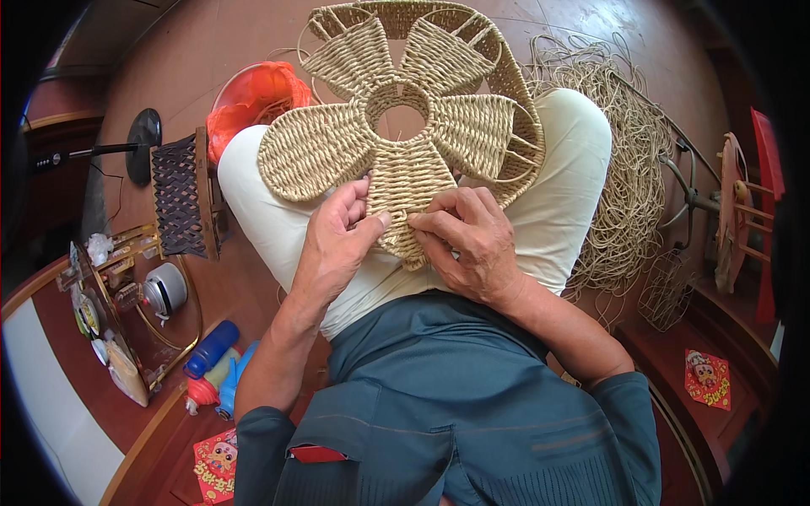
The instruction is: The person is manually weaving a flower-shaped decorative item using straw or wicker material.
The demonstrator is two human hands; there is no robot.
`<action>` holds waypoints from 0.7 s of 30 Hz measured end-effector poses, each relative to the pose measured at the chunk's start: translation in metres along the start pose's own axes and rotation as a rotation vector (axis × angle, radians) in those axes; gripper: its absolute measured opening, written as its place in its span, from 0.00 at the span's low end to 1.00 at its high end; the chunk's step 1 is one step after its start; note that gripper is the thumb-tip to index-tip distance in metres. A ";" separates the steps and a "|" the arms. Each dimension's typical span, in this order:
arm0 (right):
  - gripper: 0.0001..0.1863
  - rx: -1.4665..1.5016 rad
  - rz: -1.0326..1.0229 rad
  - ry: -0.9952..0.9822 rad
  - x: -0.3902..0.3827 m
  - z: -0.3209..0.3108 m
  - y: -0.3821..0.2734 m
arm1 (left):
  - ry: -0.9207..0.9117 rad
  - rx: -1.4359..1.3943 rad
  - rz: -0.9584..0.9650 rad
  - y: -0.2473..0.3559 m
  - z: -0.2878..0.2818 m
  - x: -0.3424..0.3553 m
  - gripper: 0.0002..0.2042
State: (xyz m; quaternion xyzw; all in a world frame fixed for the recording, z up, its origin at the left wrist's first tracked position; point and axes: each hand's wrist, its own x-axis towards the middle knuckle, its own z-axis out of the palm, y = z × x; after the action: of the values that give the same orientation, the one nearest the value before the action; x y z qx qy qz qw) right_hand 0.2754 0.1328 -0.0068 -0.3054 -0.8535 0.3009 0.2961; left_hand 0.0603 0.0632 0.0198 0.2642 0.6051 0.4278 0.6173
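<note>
Across my lap lies a flower-shaped straw-rope weaving (316, 150), with several petals around a round central hole and wire rods showing at some petal edges. A curved woven wall (515, 93) stands behind its far and right petals. My left hand (342, 232) grips the left edge of the nearest petal (405, 181), thumb on top and fingers along the side. On that petal's right side my right hand (468, 236) is closed, thumb and forefinger pinched against the weave. Whatever is in the pinch is too small to make out. The petal's narrow tip points toward me.
A large heap of loose straw rope (620, 185) covers the floor at right, by a metal stand (696, 198). At left are a red-lined bucket (245, 101), a woven-seat stool (181, 198), a glass-topped table (110, 325) and a blue bottle (211, 347).
</note>
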 end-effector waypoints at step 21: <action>0.16 0.015 -0.009 -0.018 -0.001 -0.003 0.001 | 0.024 0.103 0.020 0.006 -0.013 -0.014 0.27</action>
State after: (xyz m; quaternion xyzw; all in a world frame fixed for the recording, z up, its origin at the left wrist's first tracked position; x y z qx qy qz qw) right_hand 0.2785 0.1333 -0.0058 -0.2968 -0.8551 0.3088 0.2921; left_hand 0.0478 0.0514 0.0302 0.2967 0.6309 0.4052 0.5914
